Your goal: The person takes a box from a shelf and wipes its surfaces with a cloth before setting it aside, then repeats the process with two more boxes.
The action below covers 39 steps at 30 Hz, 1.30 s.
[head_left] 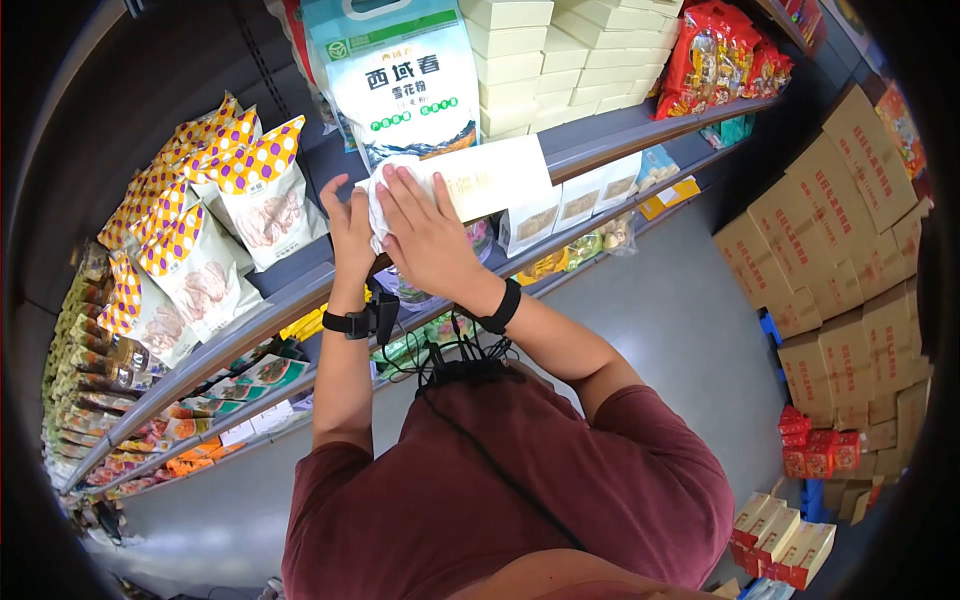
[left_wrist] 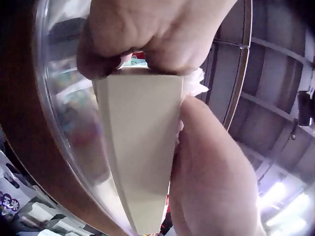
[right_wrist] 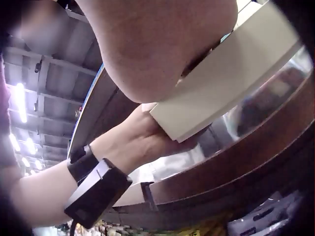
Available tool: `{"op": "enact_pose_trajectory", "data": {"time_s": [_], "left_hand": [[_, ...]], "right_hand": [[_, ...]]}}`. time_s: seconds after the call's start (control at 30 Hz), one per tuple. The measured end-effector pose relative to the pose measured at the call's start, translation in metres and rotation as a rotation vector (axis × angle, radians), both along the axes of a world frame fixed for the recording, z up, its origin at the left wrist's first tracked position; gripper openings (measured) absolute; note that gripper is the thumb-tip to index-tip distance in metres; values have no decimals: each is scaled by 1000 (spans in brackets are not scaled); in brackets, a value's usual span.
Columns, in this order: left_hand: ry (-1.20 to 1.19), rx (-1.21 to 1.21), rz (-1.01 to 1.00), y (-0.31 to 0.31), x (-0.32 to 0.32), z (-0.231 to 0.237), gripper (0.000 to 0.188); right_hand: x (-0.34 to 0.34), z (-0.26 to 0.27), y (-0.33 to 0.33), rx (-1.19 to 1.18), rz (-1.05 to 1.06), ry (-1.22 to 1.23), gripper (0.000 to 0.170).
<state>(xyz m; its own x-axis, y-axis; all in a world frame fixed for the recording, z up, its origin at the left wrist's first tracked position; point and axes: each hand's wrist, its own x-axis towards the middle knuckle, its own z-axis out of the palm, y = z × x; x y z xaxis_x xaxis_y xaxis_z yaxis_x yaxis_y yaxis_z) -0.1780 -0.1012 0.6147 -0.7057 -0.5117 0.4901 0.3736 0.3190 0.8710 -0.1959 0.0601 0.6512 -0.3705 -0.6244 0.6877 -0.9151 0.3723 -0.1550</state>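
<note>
A long cream box (head_left: pixel 505 178) with pale gold lettering slants over the front edge of the shelf. My left hand (head_left: pixel 350 228) grips its near end, and the right wrist view shows that hand (right_wrist: pixel 142 137) under the box's end. A crumpled white cloth or tissue (head_left: pixel 377 205) lies against the box at this end. My right hand (head_left: pixel 432 240) presses on it from above with its fingers stretched out. In the left wrist view the box's plain side (left_wrist: pixel 140 142) fills the middle, with white folds (left_wrist: pixel 196 84) showing beside it.
Behind the hands stands a blue-and-white flour bag (head_left: pixel 405 85). Stacked cream boxes (head_left: pixel 570 60) and red snack bags (head_left: pixel 712 55) sit to its right. Purple-and-yellow dotted bags (head_left: pixel 262 195) fill the shelf's left. Brown cartons (head_left: pixel 830 230) are piled across the aisle.
</note>
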Motion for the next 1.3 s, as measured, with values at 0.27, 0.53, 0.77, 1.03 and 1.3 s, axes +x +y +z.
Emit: {"op": "enact_pose_trajectory", "data": {"time_s": [0.27,0.53,0.77,1.03,1.3], "left_hand": [[-161,59,77,15,8,24,36],[-155,41,72,17,4,22,35],[-49,5,116,0,-9,-6,33],[-78,228,67,-4,-3,-2,39],[-102,192,86,3,-1,12,44]], "right_hand": [[-55,-19,68,-19,-364,-65,63],[-74,-28,75,-133,-418,-108,63],[-9,9,-2,-1,48,-7,61],[-6,9,-10,19,79,41,63],[-5,11,-5,-1,83,13,63]]}}
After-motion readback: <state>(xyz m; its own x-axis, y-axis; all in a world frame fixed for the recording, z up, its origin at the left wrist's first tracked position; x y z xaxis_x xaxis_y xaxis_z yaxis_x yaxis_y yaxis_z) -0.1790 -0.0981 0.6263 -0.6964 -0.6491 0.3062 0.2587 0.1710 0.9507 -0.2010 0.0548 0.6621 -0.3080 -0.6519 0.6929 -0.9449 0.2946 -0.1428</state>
